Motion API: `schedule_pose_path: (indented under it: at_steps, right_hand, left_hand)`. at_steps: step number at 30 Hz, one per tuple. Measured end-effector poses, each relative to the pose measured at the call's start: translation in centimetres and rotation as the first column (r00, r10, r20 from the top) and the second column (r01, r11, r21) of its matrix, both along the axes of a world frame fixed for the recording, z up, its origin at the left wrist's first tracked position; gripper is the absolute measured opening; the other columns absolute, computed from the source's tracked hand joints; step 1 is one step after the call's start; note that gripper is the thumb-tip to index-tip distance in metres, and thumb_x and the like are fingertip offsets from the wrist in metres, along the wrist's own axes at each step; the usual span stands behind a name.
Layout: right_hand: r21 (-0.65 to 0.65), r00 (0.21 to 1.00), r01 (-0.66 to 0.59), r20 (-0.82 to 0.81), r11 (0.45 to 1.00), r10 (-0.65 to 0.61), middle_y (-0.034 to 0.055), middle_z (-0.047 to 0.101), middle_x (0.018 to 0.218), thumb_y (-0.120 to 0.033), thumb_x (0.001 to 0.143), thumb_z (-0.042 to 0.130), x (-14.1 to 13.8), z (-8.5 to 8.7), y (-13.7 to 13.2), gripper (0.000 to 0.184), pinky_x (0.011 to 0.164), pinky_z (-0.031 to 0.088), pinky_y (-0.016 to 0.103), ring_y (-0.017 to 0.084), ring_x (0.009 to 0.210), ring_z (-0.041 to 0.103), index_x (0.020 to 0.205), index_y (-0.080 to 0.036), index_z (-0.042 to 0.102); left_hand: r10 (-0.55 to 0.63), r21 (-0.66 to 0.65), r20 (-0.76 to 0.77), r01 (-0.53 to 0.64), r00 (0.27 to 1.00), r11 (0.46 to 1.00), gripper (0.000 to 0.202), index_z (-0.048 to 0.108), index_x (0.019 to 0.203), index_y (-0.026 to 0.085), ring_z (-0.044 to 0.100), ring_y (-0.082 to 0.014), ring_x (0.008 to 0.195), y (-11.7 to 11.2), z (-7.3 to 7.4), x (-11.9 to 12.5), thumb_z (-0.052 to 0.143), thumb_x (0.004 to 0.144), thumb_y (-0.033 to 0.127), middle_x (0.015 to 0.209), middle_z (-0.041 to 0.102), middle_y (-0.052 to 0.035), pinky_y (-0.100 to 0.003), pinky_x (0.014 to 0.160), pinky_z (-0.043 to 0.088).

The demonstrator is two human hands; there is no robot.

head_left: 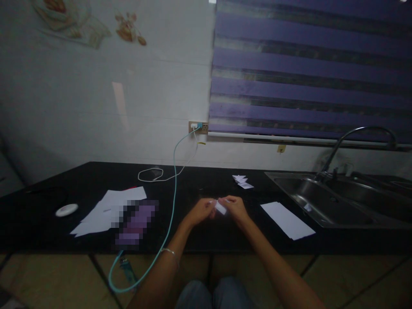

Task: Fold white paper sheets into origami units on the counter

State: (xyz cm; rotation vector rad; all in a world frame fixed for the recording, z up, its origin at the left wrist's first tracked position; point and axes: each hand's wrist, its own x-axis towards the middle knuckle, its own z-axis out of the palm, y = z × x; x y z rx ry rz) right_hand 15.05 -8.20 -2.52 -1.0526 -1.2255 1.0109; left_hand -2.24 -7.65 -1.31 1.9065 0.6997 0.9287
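Note:
Over the black countertop, both my hands hold a small folded piece of white paper (220, 207) between them. My left hand (206, 209) pinches its left end, fingers closed. At its upper right edge, my right hand (235, 207) grips it with thumb and fingers. The exact fold is too small and dim to make out. Behind my right hand lies a little group of folded white paper pieces (243, 182). To the right, a stack of white paper strips (287, 220) lies flat on the counter.
Loose white sheets (99, 212) lie at left beside a pixelated phone-like object (137, 225). A teal cable (174, 193) runs from the wall socket (198, 127) past my left forearm, over the front edge. A white round disc (67, 210) lies far left; a steel sink (302, 193) is at right.

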Motion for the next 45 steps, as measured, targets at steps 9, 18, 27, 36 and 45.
schedule_pose_path:
  at_steps: [9,18,27,36,45]
  right_hand:
    - [0.025,0.999,-0.004,0.041,1.000,0.003,0.0037,0.065,0.060,-0.054,0.067,0.070,-0.2,0.5,-0.3,0.041,0.050,0.036,0.025,0.014,0.052,0.052,0.072,-0.014,0.074]
    - [0.082,0.994,0.033,0.102,0.996,-0.042,0.0025,0.062,0.057,-0.050,0.069,0.070,-0.1,0.2,-0.1,0.037,0.047,0.032,0.024,0.013,0.051,0.049,0.067,-0.014,0.072]
    - [0.053,0.991,-0.107,0.082,0.993,0.102,0.0047,0.069,0.075,-0.041,0.060,0.079,-0.3,0.0,0.1,0.031,0.062,0.044,0.027,0.017,0.066,0.060,0.078,-0.016,0.072]
    - [0.002,0.978,-0.188,0.097,0.982,0.187,0.0038,0.068,0.078,-0.037,0.063,0.078,-0.1,0.3,-0.4,0.031,0.065,0.044,0.026,0.017,0.071,0.060,0.084,-0.015,0.070]
    - [-0.025,0.961,-0.254,0.104,0.967,0.255,0.0023,0.067,0.073,-0.032,0.060,0.080,0.1,0.4,-0.8,0.030,0.063,0.044,0.027,0.016,0.065,0.059,0.081,-0.014,0.070]
  left_hand:
    - [-0.016,-0.056,0.070,0.020,0.997,0.998,0.047,0.061,0.072,0.011,0.049,-0.0117,0.053,0.3,-0.1,-0.2,0.047,0.086,0.054,0.055,0.055,-0.0011,-0.022,0.056,0.036]
    - [0.050,0.007,-0.005,-0.050,0.999,0.999,0.053,0.056,0.061,0.014,0.050,-0.0109,0.050,0.1,0.1,0.1,0.039,0.089,0.055,0.052,0.055,-0.0010,-0.022,0.055,0.037]
    - [0.137,-0.025,-0.056,-0.138,0.989,0.990,0.047,0.058,0.068,0.012,0.045,-0.0093,0.045,0.3,-0.6,0.0,0.043,0.087,0.052,0.050,0.051,0.0004,-0.020,0.045,0.031]
    - [0.137,-0.033,-0.034,-0.138,0.990,0.990,0.050,0.058,0.069,0.011,0.042,-0.0082,0.048,0.6,-0.8,0.1,0.044,0.085,0.056,0.055,0.049,0.0012,-0.019,0.045,0.029]
    - [0.117,-0.001,-0.018,-0.117,0.993,0.993,0.048,0.059,0.070,0.011,0.043,-0.0088,0.050,0.4,-0.6,0.0,0.044,0.086,0.054,0.056,0.049,0.0012,-0.020,0.047,0.030]
